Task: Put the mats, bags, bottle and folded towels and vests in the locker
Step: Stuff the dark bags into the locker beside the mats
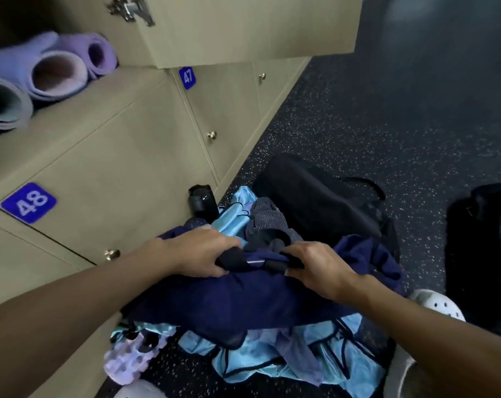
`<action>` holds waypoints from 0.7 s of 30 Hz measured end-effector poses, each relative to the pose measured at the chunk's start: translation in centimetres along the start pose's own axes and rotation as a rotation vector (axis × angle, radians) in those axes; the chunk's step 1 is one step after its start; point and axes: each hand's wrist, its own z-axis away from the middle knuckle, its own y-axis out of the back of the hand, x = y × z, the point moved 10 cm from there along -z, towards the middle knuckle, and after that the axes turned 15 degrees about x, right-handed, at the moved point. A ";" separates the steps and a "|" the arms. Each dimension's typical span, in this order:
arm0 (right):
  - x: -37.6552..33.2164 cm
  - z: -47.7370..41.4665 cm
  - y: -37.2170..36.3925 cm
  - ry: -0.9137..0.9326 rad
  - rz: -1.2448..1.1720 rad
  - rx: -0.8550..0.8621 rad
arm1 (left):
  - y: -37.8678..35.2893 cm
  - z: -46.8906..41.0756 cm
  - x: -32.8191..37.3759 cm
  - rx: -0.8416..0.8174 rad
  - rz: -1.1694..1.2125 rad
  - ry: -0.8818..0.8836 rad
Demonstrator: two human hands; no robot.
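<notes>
Gripping a navy cloth (243,300), the left hand (203,254) and the right hand (319,268) curl around its black edge. It lies on a pile of blue clothes (272,360) on the floor (387,124); three rolled mats (51,70) sit in the locker (122,81).

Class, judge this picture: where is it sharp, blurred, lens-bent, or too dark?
Head view: sharpest around the blue plate marked 48; the rolled purple foam mats and far speckled dark floor are blurred; the beige locker fronts lean and fan out, wide-angle distortion; the black fabric bag loses detail in dimness.
</notes>
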 end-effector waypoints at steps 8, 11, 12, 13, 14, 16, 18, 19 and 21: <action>-7.9 -8.0 12.2 0.148 0.068 0.266 | 13.9 4.8 -3.9 0.346 -0.055 0.135; -11.2 -10.5 16.4 0.168 0.065 0.346 | 18.7 6.8 -4.7 0.593 -0.116 0.160; -12.3 -11.2 17.7 0.170 0.056 0.367 | 20.3 7.5 -4.9 0.670 -0.119 0.184; -13.4 -12.1 18.9 0.173 0.038 0.387 | 21.9 8.3 -5.3 0.746 -0.105 0.220; -14.6 -12.9 19.9 0.179 0.019 0.404 | 23.5 9.2 -5.8 0.826 -0.079 0.272; -16.9 -14.7 21.8 0.187 -0.015 0.443 | 26.4 11.2 -7.3 1.001 -0.036 0.412; -18.5 -16.7 23.5 0.172 -0.047 0.480 | 28.6 13.1 -9.0 1.155 -0.040 0.558; -19.0 -17.7 24.1 0.163 -0.058 0.489 | 29.3 13.8 -9.9 1.213 -0.029 0.624; -19.8 -19.5 25.2 0.163 -0.067 0.489 | 30.2 15.1 -11.6 1.316 0.096 0.749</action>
